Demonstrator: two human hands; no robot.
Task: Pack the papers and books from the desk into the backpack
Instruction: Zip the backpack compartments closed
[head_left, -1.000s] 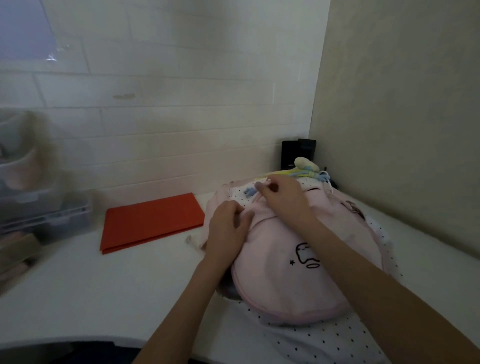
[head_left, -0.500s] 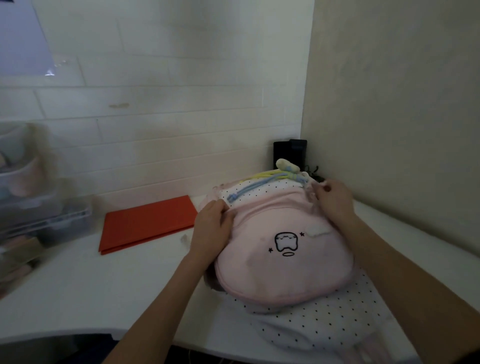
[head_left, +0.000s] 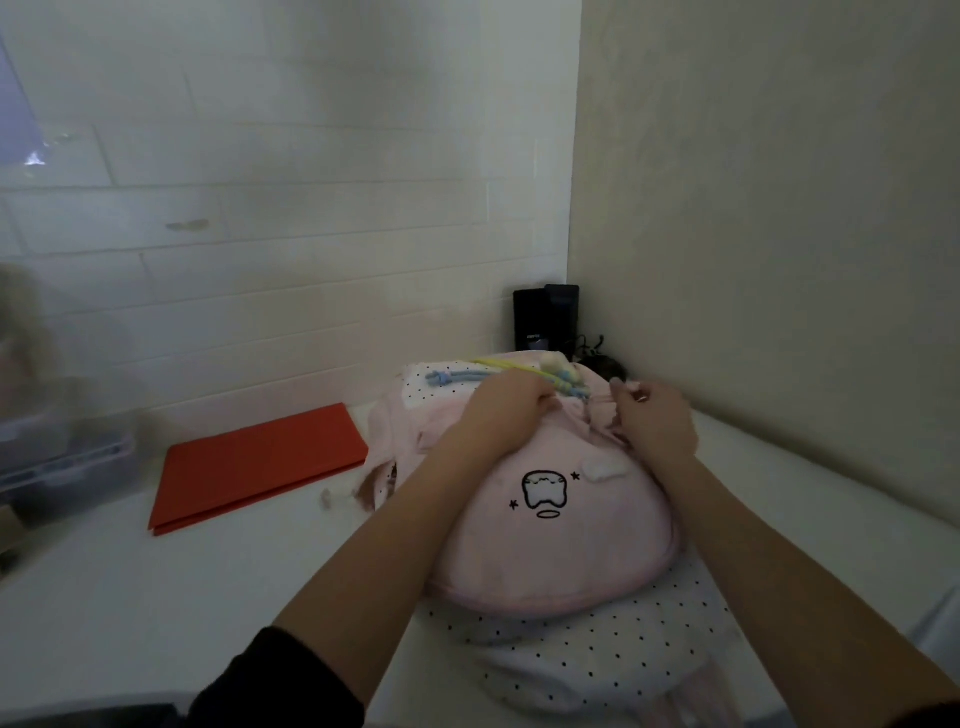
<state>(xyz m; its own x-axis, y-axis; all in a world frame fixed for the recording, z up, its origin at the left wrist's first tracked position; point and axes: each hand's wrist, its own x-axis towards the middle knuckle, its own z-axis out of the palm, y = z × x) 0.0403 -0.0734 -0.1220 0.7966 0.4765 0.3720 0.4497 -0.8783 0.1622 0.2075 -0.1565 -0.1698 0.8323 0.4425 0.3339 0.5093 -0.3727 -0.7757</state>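
A pink backpack (head_left: 550, 551) with a small black cartoon print lies flat on the white desk (head_left: 156, 597), its dotted white back panel underneath. Blue and yellow cords (head_left: 467, 374) lie at its far top edge. My left hand (head_left: 506, 410) grips the pink fabric at the top of the bag, fingers curled. My right hand (head_left: 654, 421) pinches the fabric or a zipper pull at the top right edge; the exact piece is hidden by my fingers. A flat red folder (head_left: 260, 462) lies on the desk to the left of the bag, untouched.
Two black boxes (head_left: 545, 317) with dark cables stand in the corner behind the bag. Clear plastic bins (head_left: 57, 457) sit blurred at the far left. A beige wall closes the right side, a white tiled wall the back.
My left hand slid from the bag's left edge up to its top middle. My right hand stayed at the top right edge. The view shifted slightly.
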